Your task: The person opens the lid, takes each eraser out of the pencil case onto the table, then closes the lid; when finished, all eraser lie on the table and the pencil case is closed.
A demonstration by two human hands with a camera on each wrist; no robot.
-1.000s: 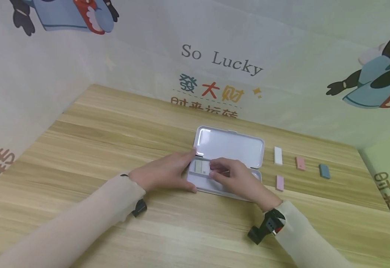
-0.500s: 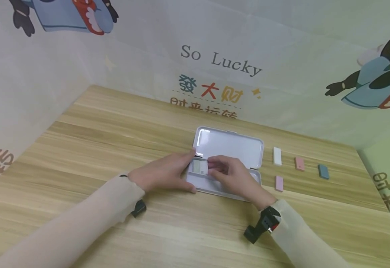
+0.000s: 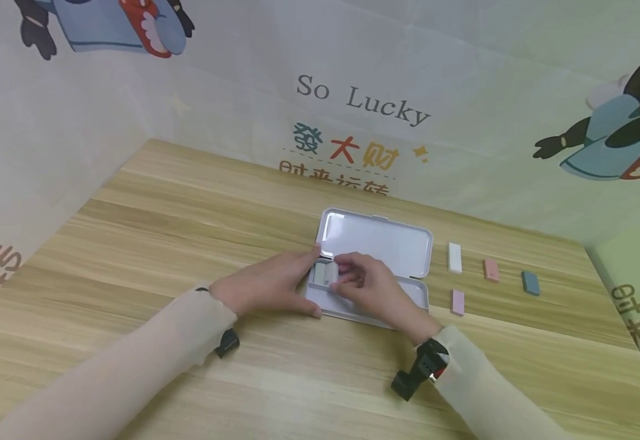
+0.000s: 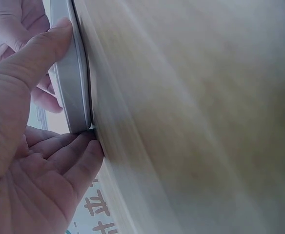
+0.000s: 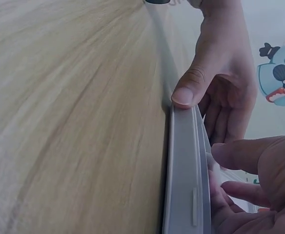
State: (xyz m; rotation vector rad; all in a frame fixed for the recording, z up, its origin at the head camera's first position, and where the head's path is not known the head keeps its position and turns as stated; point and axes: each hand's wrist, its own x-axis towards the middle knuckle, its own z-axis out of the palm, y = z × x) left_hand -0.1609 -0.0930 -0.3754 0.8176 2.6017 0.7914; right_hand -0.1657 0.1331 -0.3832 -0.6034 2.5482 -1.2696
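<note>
- The pencil case (image 3: 350, 304) lies right of the middle of the desk (image 3: 144, 256), its lid (image 3: 377, 241) laid back on the far side.
- The left hand (image 3: 270, 281) grips the left end of the case, thumb against the near wall and fingers around the far left corner.
- The right hand (image 3: 372, 284) has curled fingers and pinches a white eraser (image 3: 331, 274) in the case's far left compartment (the fingertips hide its right edge).
- Just left of that piece, in the same compartment, sits a pale greenish eraser (image 3: 320, 273).
- Right of the case, well apart from the hands, four more lie on the desk: a long white eraser (image 3: 454, 258), a pink eraser (image 3: 491, 270), a blue eraser (image 3: 530, 283) and, nearer, a lilac eraser (image 3: 458, 302).
- Beyond the desk hangs a pale backdrop (image 3: 232, 104) printed with "So Lucky" and cartoon penguins.
</note>
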